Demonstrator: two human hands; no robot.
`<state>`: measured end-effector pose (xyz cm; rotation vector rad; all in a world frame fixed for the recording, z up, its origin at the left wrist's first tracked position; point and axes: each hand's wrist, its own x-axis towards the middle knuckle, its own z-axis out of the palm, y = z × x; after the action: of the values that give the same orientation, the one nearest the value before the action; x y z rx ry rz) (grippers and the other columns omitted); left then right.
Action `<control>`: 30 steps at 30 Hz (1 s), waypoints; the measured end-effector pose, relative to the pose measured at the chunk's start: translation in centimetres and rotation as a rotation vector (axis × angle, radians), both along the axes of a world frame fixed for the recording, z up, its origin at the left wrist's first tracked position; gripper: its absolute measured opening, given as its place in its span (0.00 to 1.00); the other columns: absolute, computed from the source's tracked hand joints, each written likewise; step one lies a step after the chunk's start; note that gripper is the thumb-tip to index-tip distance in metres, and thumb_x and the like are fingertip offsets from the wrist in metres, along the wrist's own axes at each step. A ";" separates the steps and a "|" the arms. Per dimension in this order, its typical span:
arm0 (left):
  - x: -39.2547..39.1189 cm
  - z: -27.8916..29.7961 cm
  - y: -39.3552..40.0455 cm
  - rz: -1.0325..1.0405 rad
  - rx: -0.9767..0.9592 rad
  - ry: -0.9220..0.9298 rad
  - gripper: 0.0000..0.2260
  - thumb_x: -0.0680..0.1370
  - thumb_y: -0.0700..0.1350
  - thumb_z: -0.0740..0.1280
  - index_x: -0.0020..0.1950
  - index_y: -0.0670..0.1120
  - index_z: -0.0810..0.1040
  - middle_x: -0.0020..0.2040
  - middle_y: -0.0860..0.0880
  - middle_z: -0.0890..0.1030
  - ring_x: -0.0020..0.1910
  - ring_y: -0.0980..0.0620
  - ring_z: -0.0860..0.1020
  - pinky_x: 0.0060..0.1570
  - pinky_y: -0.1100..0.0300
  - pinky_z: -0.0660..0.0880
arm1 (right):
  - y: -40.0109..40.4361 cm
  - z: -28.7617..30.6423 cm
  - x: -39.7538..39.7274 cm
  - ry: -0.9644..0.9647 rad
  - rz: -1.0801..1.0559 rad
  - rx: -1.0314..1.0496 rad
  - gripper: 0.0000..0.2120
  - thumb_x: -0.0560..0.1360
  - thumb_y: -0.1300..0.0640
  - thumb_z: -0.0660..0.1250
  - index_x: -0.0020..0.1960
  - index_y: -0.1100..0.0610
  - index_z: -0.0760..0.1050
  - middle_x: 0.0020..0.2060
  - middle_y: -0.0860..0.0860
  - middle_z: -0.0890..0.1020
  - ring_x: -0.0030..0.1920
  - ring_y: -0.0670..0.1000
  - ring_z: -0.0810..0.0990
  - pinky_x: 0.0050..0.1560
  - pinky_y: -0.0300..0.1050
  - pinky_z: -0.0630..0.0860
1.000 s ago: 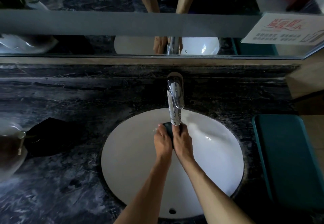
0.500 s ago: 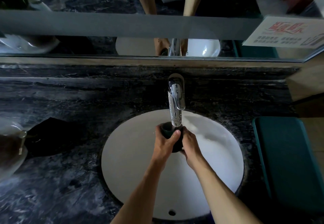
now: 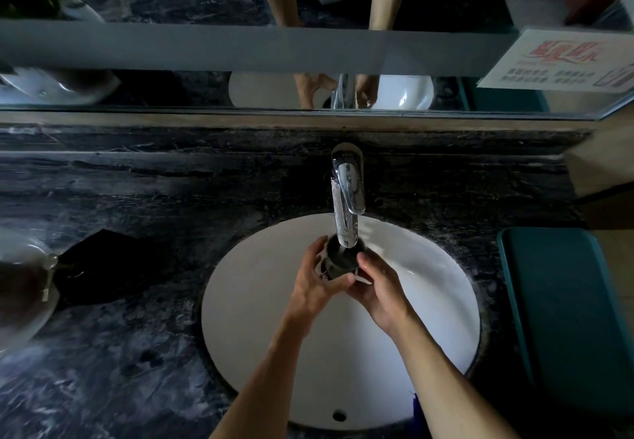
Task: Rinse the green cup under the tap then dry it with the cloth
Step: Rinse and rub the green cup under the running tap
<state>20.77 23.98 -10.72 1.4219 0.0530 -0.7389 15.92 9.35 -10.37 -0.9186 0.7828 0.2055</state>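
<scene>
Pretty dim bathroom. Dark veined marble counter (image 3: pixel 130 353) runs wall to wall, with a white oval basin (image 3: pixel 260 318) sunk into it. Mirror (image 3: pixel 206 88) sits along the back above a pale ledge, with a grey band across it. A teal pad (image 3: pixel 569 318) lies on the right.

Two bare forearms, no sleeves, watch or rings showing, enter from six o'clock and end in the left hand (image 3: pixel 314 287) and right hand (image 3: pixel 380 287), fingers (image 3: pixel 317 248) slim, nails short.
</scene>
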 end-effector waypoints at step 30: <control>-0.3 -0.7 0.5 0.167 0.095 0.241 0.11 0.87 0.49 0.61 0.66 0.51 0.80 0.62 0.53 0.85 0.67 0.54 0.79 0.68 0.49 0.70 | 1.8 0.7 0.3 0.030 -0.057 -0.082 0.12 0.81 0.56 0.67 0.63 0.50 0.83 0.56 0.52 0.88 0.58 0.53 0.86 0.58 0.49 0.80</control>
<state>20.50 24.51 -11.37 1.3926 0.3934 -0.7735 16.18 11.11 -9.65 -0.9708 0.8492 0.1389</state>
